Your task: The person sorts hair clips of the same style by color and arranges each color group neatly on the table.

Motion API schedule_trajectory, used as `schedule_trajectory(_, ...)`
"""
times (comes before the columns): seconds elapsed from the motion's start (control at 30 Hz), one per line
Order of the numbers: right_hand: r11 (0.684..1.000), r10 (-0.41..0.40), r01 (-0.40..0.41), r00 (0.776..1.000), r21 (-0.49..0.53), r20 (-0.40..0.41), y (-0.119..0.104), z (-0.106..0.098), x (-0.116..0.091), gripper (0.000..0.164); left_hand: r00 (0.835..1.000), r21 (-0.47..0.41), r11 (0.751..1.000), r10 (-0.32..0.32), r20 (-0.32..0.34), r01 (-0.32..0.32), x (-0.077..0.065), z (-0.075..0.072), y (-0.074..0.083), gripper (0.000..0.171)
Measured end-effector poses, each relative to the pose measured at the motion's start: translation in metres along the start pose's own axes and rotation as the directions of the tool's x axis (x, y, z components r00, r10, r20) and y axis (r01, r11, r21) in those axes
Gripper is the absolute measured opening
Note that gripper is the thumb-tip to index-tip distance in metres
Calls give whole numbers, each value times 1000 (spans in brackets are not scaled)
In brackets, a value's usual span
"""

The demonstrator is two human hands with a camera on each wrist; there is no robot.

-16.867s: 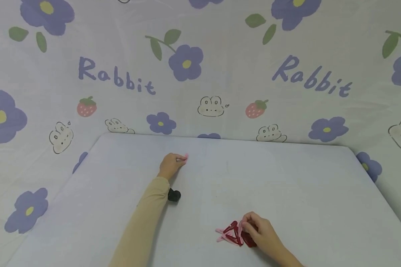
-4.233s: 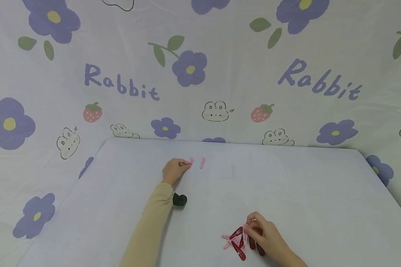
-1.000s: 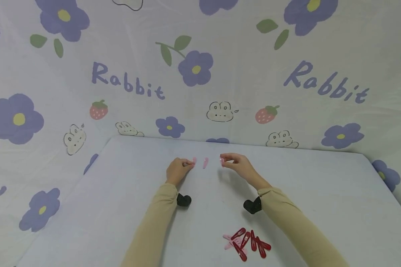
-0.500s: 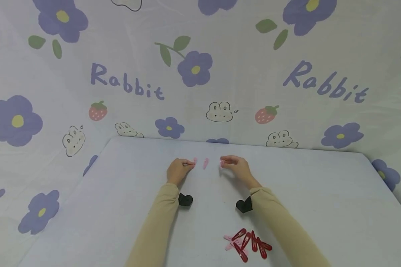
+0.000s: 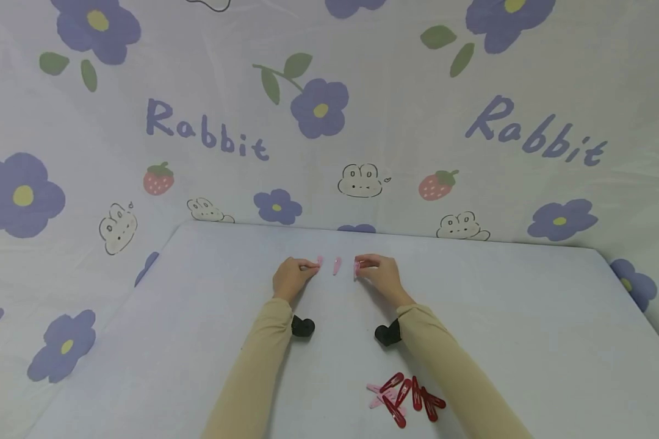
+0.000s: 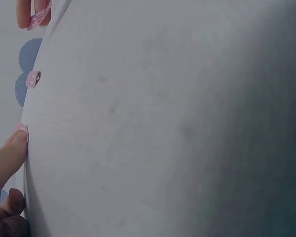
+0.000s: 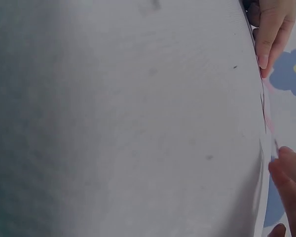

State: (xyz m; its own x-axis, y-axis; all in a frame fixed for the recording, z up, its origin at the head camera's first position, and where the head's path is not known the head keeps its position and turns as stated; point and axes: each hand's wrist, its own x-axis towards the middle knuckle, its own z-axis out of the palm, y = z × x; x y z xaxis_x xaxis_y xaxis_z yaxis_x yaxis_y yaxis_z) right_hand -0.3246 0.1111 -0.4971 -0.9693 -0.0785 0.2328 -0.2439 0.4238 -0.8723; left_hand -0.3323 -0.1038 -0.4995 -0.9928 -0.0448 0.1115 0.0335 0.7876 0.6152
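Note:
My left hand rests near the back of the white table, thumb and finger pinching a pink snap hair clip, mostly covered by the fingertips. Just right of it a second pink hair clip lies by itself, roughly upright in the head view. My right hand pinches a third pink hair clip to the right of that one. In the left wrist view, the lone clip sits between the left thumb and the clip in the right fingers.
A loose pile of dark red hair clips and pink hair clips lies near the front of the white table, beside the right sleeve. Behind the table's far edge hangs a patterned cloth. Both wrists carry dark devices.
My right hand has left the pile with a pink clip, reached the back, and lately shifted left toward the lone clip. That lone clip appeared between the first two frames. My left hand stays there.

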Motion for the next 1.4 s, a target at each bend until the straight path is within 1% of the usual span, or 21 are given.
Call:
schedule_trajectory(0.13, 986, -1, 7, 999, -165, 37, 1, 2, 2, 26, 1000, 6, 1000, -17, 1, 17, 0, 1, 0, 17)
schedule_trajectory(0.2, 978, 4, 3, 999, -208, 37, 1, 3, 2, 27, 1000, 5, 1000, -12, -4, 12, 0, 1, -1, 17)
schedule_trajectory(0.4, 964, -82, 81, 997, -254, 8, 8, 8, 5, 33, 1000, 5, 1000, 13, -8, -13, 1, 1, -1, 17)
schedule_trajectory(0.5, 961, -101, 92, 995, -260, -21, 10, 10, 5, 35, 1000, -1, 1000, 12, -10, -12, 1, 0, 1, 17)
schedule_trajectory(0.57, 961, -100, 87, 994, -261, -35, 8, 10, 4, 34, 1000, -7, 1000, 9, -13, -9, 1, -1, 2, 18)
schedule_trajectory(0.67, 963, -76, 63, 996, -264, -42, 7, 11, 5, 33, 1000, -13, 1000, 2, -13, -2, 0, -1, 3, 18)
schedule_trajectory(0.77, 961, -54, 40, 998, -275, -41, 12, 13, 8, 33, 1000, -14, 1000, 2, -4, -2, -1, -1, 3, 18)
schedule_trajectory(0.8, 957, -67, 50, 996, -286, -52, 27, 17, 14, 34, 1000, -13, 1000, 3, -3, -3, -1, -1, 3, 18)
schedule_trajectory(0.83, 955, -61, 46, 997, -291, -42, 39, 21, 20, 35, 1000, -11, 1000, 4, -3, -4, -1, -1, 2, 18)
schedule_trajectory(0.87, 948, -71, 54, 996, -315, -45, 58, 27, 27, 36, 1000, -7, 1000, 3, -5, -3, -1, -1, 1, 18)
schedule_trajectory(0.97, 918, -111, 79, 992, -389, -63, 120, 47, 53, 38, 1000, -3, 1000, -3, -8, 3, -1, 0, 0, 17)
schedule_trajectory(1.0, 914, -122, 86, 990, -396, -69, 139, 52, 61, 39, 1000, -2, 1000, -2, -9, 2, -1, 0, -1, 17)
schedule_trajectory(1.03, 909, -110, 76, 992, -411, -58, 147, 55, 64, 39, 1000, -4, 1000, -1, -8, 1, -1, 0, -1, 18)
schedule_trajectory(1.1, 899, -96, 65, 994, -432, -50, 149, 54, 65, 39, 1000, -11, 1000, 2, -3, -2, -2, 0, 0, 18)
schedule_trajectory(1.17, 898, -87, 64, 996, -436, -33, 138, 49, 60, 40, 1000, -14, 1000, 10, -3, -10, -2, 0, 0, 18)
schedule_trajectory(1.23, 906, -14, 21, 1000, -422, 19, 107, 38, 49, 45, 1000, -16, 1000, 12, -8, -12, -2, 0, 1, 17)
schedule_trajectory(1.27, 914, 17, 0, 999, -406, 39, 86, 31, 41, 49, 1000, -15, 1000, 12, -9, -12, -3, 0, 1, 17)
schedule_trajectory(1.3, 923, 28, -8, 998, -385, 48, 70, 26, 36, 52, 1000, -12, 1000, 14, -12, -15, -3, 0, 1, 17)
schedule_trajectory(1.37, 930, 108, -64, 989, -361, 102, 31, 15, 22, 57, 1000, -8, 1000, 11, -12, -11, -2, 1, 1, 16)
schedule_trajectory(1.4, 930, 138, -87, 983, -358, 121, 16, 10, 16, 58, 1000, -7, 1000, 9, -10, -9, -2, 1, 1, 16)
